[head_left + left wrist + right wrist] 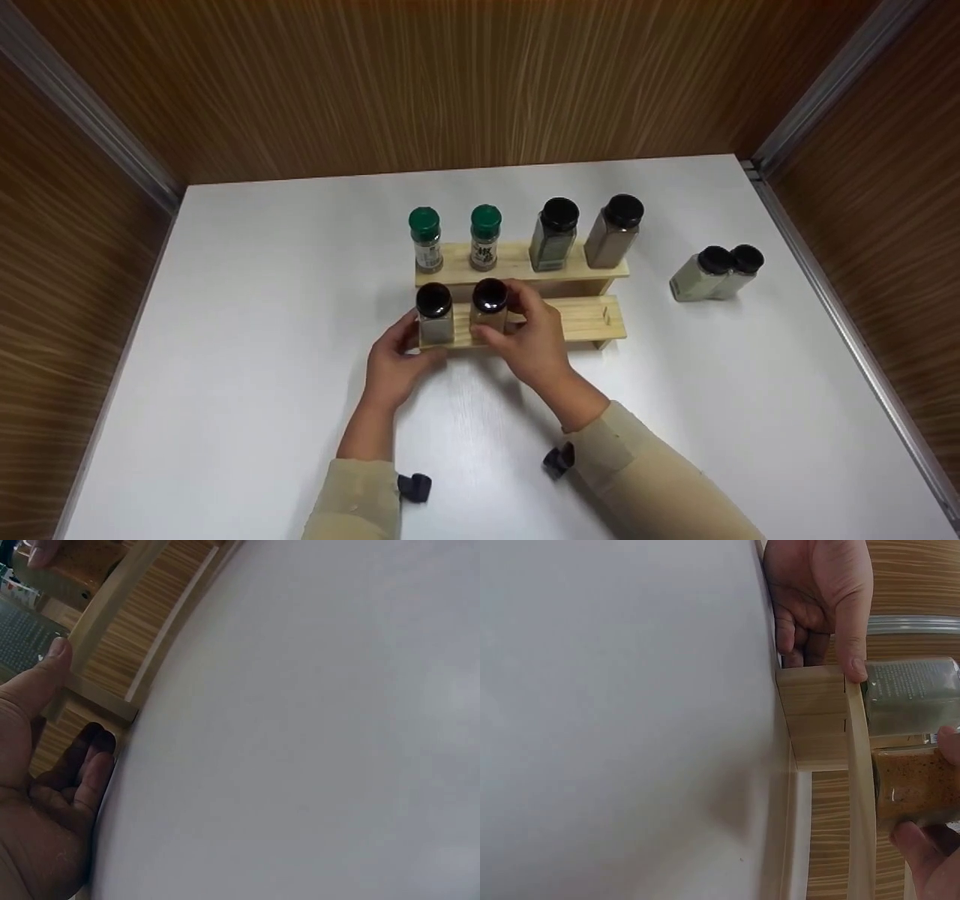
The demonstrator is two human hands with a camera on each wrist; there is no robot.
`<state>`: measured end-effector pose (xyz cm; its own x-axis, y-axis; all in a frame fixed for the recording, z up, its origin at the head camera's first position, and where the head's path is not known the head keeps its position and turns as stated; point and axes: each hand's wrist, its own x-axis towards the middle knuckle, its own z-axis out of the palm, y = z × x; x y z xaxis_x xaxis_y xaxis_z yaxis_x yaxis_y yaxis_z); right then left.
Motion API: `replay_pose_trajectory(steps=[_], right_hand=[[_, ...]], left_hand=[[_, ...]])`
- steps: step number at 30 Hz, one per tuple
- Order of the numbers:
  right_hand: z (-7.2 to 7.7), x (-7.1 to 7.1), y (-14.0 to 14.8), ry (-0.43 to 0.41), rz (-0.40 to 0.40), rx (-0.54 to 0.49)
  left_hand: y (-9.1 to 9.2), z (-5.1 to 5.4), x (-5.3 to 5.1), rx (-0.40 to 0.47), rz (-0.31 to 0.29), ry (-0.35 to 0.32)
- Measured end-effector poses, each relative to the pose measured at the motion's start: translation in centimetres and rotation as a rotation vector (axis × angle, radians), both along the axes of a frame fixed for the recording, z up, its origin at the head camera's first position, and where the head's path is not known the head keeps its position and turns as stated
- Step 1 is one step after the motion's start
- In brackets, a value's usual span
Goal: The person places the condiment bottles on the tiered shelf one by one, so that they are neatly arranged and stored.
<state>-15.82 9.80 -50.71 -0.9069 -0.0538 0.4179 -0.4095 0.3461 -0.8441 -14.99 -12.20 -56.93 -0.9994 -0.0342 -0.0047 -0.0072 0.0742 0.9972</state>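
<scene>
A two-tier wooden spice rack (592, 319) stands on the white table. My right hand (534, 341) grips a black-capped spice jar (915, 778) of orange-brown seasoning, thumb on one side and fingers on the other. The jar is upright at the lower tier. To its left on that tier stands a black-capped jar of greyish spice (436, 319). My left hand (394, 367) holds the rack's left end, its thumb (853, 652) on the front edge of the lower shelf and its fingers beside the end piece.
On the upper tier stand two green-capped shakers (425, 238) (484, 238) and two black-capped jars (553, 234) (613, 231). Two more black-capped jars of pale green spice (697, 277) (739, 271) stand close together on the table at right. Wood-grain panels (450, 82) border the table.
</scene>
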Motion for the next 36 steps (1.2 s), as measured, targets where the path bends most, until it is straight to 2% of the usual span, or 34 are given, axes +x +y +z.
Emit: replay_pose_trajectory(steps=[12, 19, 23, 27, 33, 36], right_hand=[[-0.3, 0.5, 0.6, -0.045, 0.003, 0.073], [-1.2, 1.8, 2.5, 0.029, -0.025, 0.098], [-1.0, 2.4, 4.2, 0.085, -0.087, 0.103], [-0.6, 2.5, 6.3, 0.15, -0.178, 0.065], [-0.1, 1.7, 10.1, 0.256, -0.319, -0.048], [1.1, 1.3, 11.7, 0.316, -0.404, -0.062]], left_hand=[[0.1, 0.2, 0.1, -0.036, 0.008, -0.025], [0.3, 0.2, 0.0, -0.07, 0.014, -0.009], [0.2, 0.2, 0.0, -0.085, 0.024, -0.027], [0.3, 0.3, 0.0, -0.084, 0.028, -0.036], [0.3, 0.1, -0.1, -0.073, 0.025, -0.034], [0.2, 0.1, 0.1, -0.073, 0.031, -0.039]])
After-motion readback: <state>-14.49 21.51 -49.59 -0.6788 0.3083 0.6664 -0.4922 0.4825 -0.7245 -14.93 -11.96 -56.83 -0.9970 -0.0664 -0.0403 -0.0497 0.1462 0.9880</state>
